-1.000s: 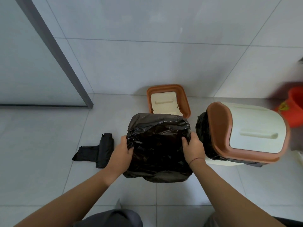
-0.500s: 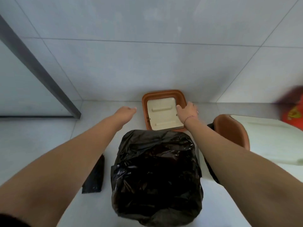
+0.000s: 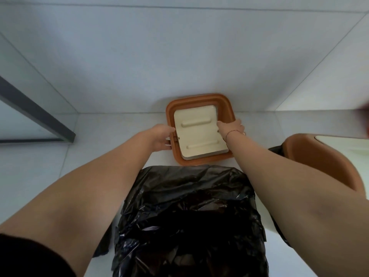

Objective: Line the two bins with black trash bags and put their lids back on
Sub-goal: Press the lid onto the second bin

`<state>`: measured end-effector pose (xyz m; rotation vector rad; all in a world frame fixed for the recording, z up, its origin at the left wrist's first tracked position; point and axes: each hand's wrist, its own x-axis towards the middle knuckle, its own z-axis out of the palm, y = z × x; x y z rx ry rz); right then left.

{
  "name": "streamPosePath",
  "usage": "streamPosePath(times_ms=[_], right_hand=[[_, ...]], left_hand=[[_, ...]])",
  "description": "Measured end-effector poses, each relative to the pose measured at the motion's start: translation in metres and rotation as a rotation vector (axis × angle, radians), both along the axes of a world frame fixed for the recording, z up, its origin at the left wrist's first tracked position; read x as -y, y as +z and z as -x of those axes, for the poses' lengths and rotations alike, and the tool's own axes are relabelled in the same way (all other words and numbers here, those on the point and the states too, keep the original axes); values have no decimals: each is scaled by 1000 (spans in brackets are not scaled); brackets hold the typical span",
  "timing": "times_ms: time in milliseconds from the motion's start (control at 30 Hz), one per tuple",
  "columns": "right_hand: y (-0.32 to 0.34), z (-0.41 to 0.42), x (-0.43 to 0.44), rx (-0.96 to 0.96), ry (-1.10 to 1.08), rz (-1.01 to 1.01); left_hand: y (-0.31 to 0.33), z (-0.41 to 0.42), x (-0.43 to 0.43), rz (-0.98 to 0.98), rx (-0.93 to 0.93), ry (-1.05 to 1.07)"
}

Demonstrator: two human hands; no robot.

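Observation:
A loose lid, orange frame with a cream flap, lies upside down on the floor against the wall. My left hand grips its left edge and my right hand grips its right edge. Just below it stands the near bin, wrapped over the top in a crinkled black trash bag. At the right, the second bin carries its orange and cream lid, with black bag showing under the rim.
Pale tiled wall rises right behind the loose lid. A dark door frame slants in from the left. A scrap of black bag roll peeks out left of the near bin. A red blur sits at the right edge.
Both hands left the bagged bin's sides, reached forward over it, and closed on the two edges of the loose lid. The view has tilted down and closer.

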<state>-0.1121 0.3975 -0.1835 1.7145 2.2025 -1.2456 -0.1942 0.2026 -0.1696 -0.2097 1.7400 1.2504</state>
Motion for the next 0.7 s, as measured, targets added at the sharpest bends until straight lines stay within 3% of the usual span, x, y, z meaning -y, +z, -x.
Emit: streamPosePath(times_ms=[233,400,600,700], right_hand=[[27,5,17,-362,-147,255],[88,0,28,-490,-80,310],[188,-48,46,-666,-75,497],[213,-77,54,-799,-138,645]], left_hand=[[38,7,13,-87,-119,158],[97,3,38,-141,-203,289],[181,-34,65,-401,-336,500],[211,-51,79,-522,-280,643]])
